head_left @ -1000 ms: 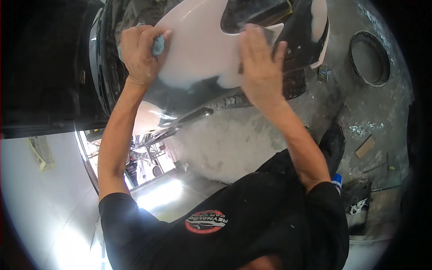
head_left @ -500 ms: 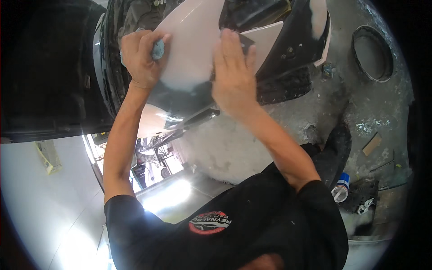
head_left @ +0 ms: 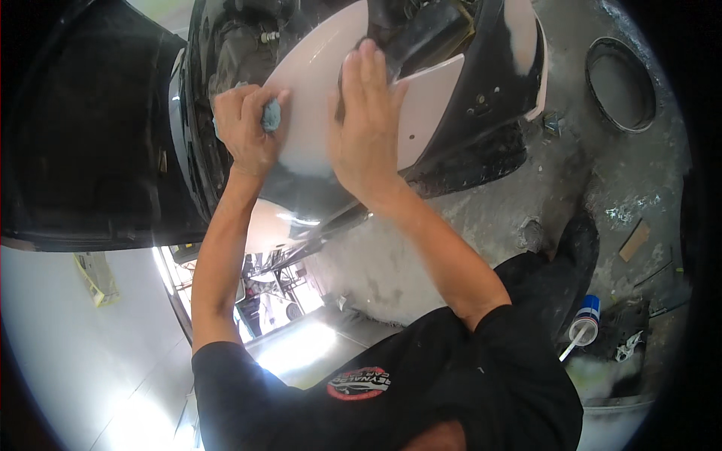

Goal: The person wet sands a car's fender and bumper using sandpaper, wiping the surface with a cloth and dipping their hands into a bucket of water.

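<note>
My left hand [head_left: 247, 131] is closed round a wadded light-blue cloth [head_left: 271, 116] at the left edge of a pale pink and dark car body panel [head_left: 312, 68]. Toward the panel's right edge, my right hand [head_left: 365, 124] lies flat with fingers stretched out. Beneath it is a dark flat pad [head_left: 341, 105], pressed against the panel and mostly covered by the fingers. Its exact kind cannot be made out. A smooth grey-white patch [head_left: 304, 161] shows between the two wrists.
An uncovered engine bay [head_left: 241, 45] lies behind my left hand. To the right stand a black-and-pink bumper part [head_left: 481, 94] and, on the concrete floor, a round black ring [head_left: 620, 84]. A blue-and-white can [head_left: 585, 322] with a stick sits near my legs.
My right hand has slid farther up the panel, and the dark pad now shows left of its fingers instead of right. My left hand keeps the blue cloth; the view has shifted slightly.
</note>
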{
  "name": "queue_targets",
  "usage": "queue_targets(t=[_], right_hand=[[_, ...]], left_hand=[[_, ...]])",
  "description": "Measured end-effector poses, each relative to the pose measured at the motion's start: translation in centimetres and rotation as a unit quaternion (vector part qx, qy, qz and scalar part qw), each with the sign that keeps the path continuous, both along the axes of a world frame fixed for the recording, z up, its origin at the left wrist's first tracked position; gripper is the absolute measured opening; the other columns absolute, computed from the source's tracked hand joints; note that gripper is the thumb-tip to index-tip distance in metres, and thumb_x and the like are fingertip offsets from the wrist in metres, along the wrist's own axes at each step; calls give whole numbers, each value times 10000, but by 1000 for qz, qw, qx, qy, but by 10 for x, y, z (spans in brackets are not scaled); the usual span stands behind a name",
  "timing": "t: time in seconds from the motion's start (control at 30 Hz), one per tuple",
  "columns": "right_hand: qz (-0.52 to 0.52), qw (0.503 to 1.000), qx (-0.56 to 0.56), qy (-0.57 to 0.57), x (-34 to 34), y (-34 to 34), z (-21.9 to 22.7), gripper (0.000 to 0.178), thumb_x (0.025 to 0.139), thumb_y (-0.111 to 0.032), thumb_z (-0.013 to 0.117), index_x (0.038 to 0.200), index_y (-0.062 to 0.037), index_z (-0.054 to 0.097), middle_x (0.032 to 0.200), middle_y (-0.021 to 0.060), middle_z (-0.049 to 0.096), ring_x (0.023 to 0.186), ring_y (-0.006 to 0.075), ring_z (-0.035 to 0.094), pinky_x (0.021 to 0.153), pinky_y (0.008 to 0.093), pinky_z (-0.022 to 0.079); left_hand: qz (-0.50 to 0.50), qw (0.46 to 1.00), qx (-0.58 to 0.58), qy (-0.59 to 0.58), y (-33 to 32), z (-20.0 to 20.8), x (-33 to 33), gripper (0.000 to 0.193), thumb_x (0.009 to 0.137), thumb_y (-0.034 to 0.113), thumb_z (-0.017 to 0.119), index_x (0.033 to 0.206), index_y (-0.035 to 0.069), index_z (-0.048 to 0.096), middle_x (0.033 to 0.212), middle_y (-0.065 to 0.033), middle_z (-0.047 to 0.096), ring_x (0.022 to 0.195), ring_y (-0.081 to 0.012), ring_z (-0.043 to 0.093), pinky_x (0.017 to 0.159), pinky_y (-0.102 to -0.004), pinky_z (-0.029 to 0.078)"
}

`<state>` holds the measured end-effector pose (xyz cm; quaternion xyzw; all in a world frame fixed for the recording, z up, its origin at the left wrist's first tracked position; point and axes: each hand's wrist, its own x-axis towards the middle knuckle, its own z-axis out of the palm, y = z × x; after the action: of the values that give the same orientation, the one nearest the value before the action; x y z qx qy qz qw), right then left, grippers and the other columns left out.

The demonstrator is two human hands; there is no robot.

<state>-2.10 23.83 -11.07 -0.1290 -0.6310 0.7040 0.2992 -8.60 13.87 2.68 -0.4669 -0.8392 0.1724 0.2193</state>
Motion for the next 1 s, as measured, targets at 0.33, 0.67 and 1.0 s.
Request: queue_targets(t=[0.33, 0.67, 1.0], right_hand=[[-8, 999, 42, 7, -17, 26, -3, 543, 1033, -193, 560, 1475, 103, 451, 1572, 310, 421, 1470, 481, 385, 1193, 664, 259], [-29, 997, 67, 38, -36, 45, -12, 486, 1044, -210, 543, 1424, 92, 516, 1552, 322, 436, 1451, 486, 414, 1198, 657, 262], [13, 1000, -18, 18, -59, 69, -3, 474, 1106, -214, 427, 1439, 119, 481, 1507, 323, 488, 1438, 481, 426, 1213, 616, 263]], left_hand=[[8, 1000, -3, -9, 2, 1, 1, 204, 870, 93, 812, 1000, 79, 655, 894, -94, 664, 850, -301, 605, 766, -408, 470], [1, 1000, 11, -10, 7, -2, -1, 193, 854, 78, 817, 971, 75, 663, 892, -99, 652, 827, -296, 596, 758, -407, 469], [2, 1000, 24, -16, 7, -4, -2, 193, 845, 83, 831, 964, 87, 678, 888, -88, 655, 843, -292, 604, 764, -400, 472]])
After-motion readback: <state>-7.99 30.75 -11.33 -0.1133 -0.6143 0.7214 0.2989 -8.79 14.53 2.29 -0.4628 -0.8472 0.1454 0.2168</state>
